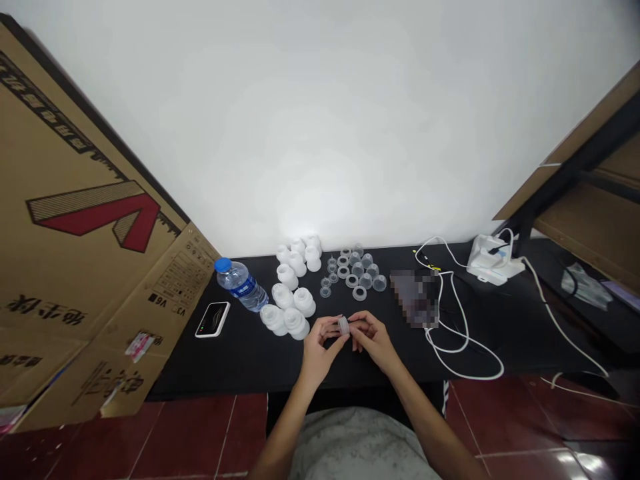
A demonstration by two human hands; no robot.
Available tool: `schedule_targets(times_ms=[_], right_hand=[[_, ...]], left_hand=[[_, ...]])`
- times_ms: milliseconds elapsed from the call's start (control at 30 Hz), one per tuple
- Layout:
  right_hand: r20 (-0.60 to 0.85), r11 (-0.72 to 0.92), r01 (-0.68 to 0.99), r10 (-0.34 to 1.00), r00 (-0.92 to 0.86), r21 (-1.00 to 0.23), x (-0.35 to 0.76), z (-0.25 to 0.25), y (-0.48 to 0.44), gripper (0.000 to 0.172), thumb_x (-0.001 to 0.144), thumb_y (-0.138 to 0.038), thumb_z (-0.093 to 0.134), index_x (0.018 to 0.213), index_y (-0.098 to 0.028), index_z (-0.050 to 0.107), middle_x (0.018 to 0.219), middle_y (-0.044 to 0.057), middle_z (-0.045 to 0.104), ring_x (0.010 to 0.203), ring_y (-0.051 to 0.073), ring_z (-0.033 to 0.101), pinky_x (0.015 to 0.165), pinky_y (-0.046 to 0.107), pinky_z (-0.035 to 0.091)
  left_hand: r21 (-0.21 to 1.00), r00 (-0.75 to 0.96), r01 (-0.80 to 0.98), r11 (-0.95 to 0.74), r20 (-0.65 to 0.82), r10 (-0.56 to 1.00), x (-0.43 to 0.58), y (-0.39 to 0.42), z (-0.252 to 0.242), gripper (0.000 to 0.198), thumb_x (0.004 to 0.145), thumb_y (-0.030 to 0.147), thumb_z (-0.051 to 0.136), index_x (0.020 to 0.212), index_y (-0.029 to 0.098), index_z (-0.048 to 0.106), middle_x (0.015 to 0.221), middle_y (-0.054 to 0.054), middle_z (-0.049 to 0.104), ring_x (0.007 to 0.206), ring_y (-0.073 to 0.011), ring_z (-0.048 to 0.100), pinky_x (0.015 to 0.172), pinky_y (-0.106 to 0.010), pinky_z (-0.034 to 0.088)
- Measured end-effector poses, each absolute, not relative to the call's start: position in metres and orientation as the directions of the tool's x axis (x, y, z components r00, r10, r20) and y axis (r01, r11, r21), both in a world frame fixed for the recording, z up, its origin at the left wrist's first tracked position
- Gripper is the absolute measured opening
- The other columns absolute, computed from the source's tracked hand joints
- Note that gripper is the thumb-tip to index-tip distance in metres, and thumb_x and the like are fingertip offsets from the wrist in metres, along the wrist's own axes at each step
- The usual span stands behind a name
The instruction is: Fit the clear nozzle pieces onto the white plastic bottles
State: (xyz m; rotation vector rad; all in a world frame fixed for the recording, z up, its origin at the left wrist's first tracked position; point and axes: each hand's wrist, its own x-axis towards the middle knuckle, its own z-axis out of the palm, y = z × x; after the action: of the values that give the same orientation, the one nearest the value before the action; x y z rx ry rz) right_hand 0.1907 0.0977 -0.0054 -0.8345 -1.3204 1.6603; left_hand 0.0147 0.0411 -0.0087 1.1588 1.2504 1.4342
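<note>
Our forearms rise from the bottom of the view and angle inward, elbows well apart, so that our left hand (320, 350) and our right hand (375, 340) meet just above the black table (235, 363). Both hands are closed in a pinch with the fingers curled, and between them we grip a small clear plastic ring (343, 325), held on edge with its ribbed side showing; finer detail is too small to tell. Just beyond our left hand sit bulbous white plastic pieces (293, 287) in a loose cluster, and farther ahead lie clear plastic cups and rings (357, 270). To the left, a capped water bottle (241, 285) lies on its side near a black-faced phone (213, 319), while a white cable (450, 333) loops across the right.
</note>
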Motion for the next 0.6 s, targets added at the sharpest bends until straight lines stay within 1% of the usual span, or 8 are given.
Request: schedule_targets(times_ms=[67, 167, 367, 500, 600], right_hand=[[-0.004, -0.114, -0.211, 0.887, -0.463, -0.971, 0.1920, -0.0037, 0.0971, 0.039, 0.094, -0.051, 0.080, 0.115, -0.022, 0.065, 0.092, 0.005, 0.081, 0.052, 0.013, 0.065, 0.046, 0.023, 0.042], [-0.002, -0.138, -0.234, 0.866, -0.500, -0.962, 0.1933, -0.0030, 0.0967, 0.041, 0.094, -0.047, 0.080, 0.122, -0.022, 0.064, 0.100, 0.007, 0.083, 0.054, 0.013, 0.067, 0.047, 0.022, 0.042], [0.033, -0.125, -0.249, 0.837, -0.546, -0.960, 0.1928, 0.0014, 0.0949, 0.051, 0.094, -0.045, 0.080, 0.138, -0.026, 0.059, 0.112, 0.010, 0.082, 0.059, 0.014, 0.070, 0.051, 0.024, 0.047], [0.053, -0.122, -0.245, 0.796, -0.602, -0.962, 0.1930, 0.0054, 0.0929, 0.051, 0.097, -0.044, 0.078, 0.140, -0.027, 0.057, 0.120, 0.010, 0.080, 0.063, 0.014, 0.069, 0.056, 0.027, 0.052], [0.060, -0.135, -0.255, 0.772, -0.633, -0.957, 0.1940, 0.0031, 0.0927, 0.049, 0.098, -0.045, 0.079, 0.138, -0.028, 0.057, 0.122, 0.010, 0.079, 0.062, 0.013, 0.066, 0.059, 0.028, 0.054]], left_hand=[[0.994, -0.186, -0.054, -0.094, 0.083, 0.979, 0.0143, 0.0418, -0.0088, 0.040, 0.089, 0.032, 0.085, 0.122, 0.022, 0.067, 0.129, -0.013, 0.077, 0.114, -0.0261, 0.078, 0.098, -0.042, 0.064], [0.994, -0.194, -0.068, -0.082, 0.068, 0.979, 0.0143, 0.0425, -0.0078, 0.043, 0.086, 0.033, 0.088, 0.122, 0.021, 0.068, 0.121, -0.012, 0.079, 0.110, -0.0262, 0.079, 0.096, -0.041, 0.065], [0.994, -0.209, -0.054, -0.096, 0.082, 0.974, 0.0146, 0.0422, -0.0061, 0.039, 0.087, 0.039, 0.087, 0.116, 0.020, 0.070, 0.110, -0.011, 0.082, 0.103, -0.0261, 0.081, 0.091, -0.039, 0.067], [0.991, -0.225, -0.065, -0.119, 0.102, 0.969, 0.0140, 0.0418, -0.0046, 0.037, 0.085, 0.041, 0.089, 0.109, 0.020, 0.070, 0.103, -0.008, 0.082, 0.096, -0.0252, 0.082, 0.089, -0.040, 0.067], [0.991, -0.227, -0.041, -0.124, 0.112, 0.968, 0.0134, 0.0417, -0.0025, 0.035, 0.085, 0.042, 0.089, 0.106, 0.020, 0.072, 0.104, -0.008, 0.081, 0.096, -0.0254, 0.082, 0.089, -0.039, 0.068]])
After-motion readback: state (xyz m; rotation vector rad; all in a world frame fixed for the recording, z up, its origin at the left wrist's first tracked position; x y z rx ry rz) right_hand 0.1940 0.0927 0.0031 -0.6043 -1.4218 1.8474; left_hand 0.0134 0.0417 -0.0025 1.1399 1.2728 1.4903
